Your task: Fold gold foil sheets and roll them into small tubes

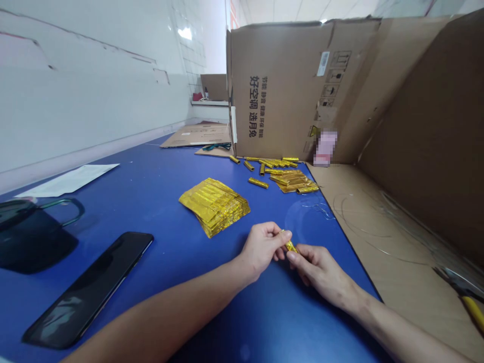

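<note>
Firstly, the brown cardboard carton at the far side bears black Chinese print, including 好空调, plus handling symbols. Over the blue table, the left hand and right hand pinch a small gold foil roll between closed fingertips. A stack of flat gold foil sheets lies just beyond; loose gold rolls heap against the carton. A black phone lies well left, bare table between.

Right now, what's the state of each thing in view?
gold foil piece: held between both hands
left hand: pinching it
right hand: pinching it
foil sheets: stacked flat
foil rolls: loose pile by cardboard
phone: lying flat, screen dark
cardboard: unfolded, standing upright
</note>
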{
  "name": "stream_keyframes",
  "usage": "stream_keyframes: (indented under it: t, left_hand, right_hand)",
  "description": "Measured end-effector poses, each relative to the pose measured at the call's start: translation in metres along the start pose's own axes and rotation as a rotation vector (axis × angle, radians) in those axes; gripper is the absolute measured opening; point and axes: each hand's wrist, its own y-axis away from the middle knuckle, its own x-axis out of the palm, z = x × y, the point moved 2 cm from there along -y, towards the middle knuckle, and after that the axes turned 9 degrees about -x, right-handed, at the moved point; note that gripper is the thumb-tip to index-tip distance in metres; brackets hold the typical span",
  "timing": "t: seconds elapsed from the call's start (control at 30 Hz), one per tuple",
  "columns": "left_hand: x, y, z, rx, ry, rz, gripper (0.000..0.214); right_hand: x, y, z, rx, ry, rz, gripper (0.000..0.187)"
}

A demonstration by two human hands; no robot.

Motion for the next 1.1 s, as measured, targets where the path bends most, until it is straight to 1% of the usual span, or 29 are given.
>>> stream_keyframes:
  t: [0.2, 0.37, 0.47, 0.53, 0.67, 0.73, 0.8, 0.87, 0.97, 1.1]
  left_hand:
    - [-0.002, -0.002, 0.000, 0.003, 0.031, 0.014, 0.030]
    - [-0.010, -0.008, -0.005, 0.031, 0.037, -0.067, 0.026]
    - [-0.013, -0.011, -0.005, 0.035, 0.031, -0.068, 0.025]
    - [-0.014, -0.013, -0.004, 0.032, 0.023, -0.067, 0.024]
    - [-0.014, -0.013, -0.001, 0.010, -0.013, -0.043, 0.022]
    - [-0.012, -0.012, -0.001, -0.012, -0.048, 0.016, 0.021]
    - [-0.009, -0.010, -0.001, -0.041, -0.095, 0.100, 0.021]
    - [-0.006, -0.008, -0.001, -0.069, -0.143, 0.178, 0.021]
    - [-0.004, -0.005, 0.001, -0.093, -0.196, 0.244, 0.021]
    - [-0.003, -0.003, 0.003, -0.031, -0.359, 0.289, 0.016]
  right_hand:
    - [-0.002, -0.001, 0.001, 0.006, 0.002, -0.013, 0.040]
    - [-0.001, -0.001, 0.000, 0.063, 0.018, -0.001, 0.041]
    - [0.000, -0.001, 0.000, 0.054, 0.019, -0.020, 0.040]
    - [-0.002, -0.002, -0.002, 0.039, 0.020, -0.073, 0.039]
    - [-0.017, -0.005, -0.007, 0.000, 0.005, -0.294, 0.038]
    - [-0.026, -0.007, -0.009, -0.015, -0.019, -0.382, 0.037]
    - [-0.031, -0.008, -0.011, -0.023, -0.039, -0.425, 0.038]
    - [-0.033, -0.009, -0.011, -0.027, -0.046, -0.422, 0.039]
    - [-0.030, -0.009, -0.010, -0.026, -0.043, -0.350, 0.041]
    - [-0.024, -0.008, -0.010, -0.031, -0.015, -0.252, 0.041]
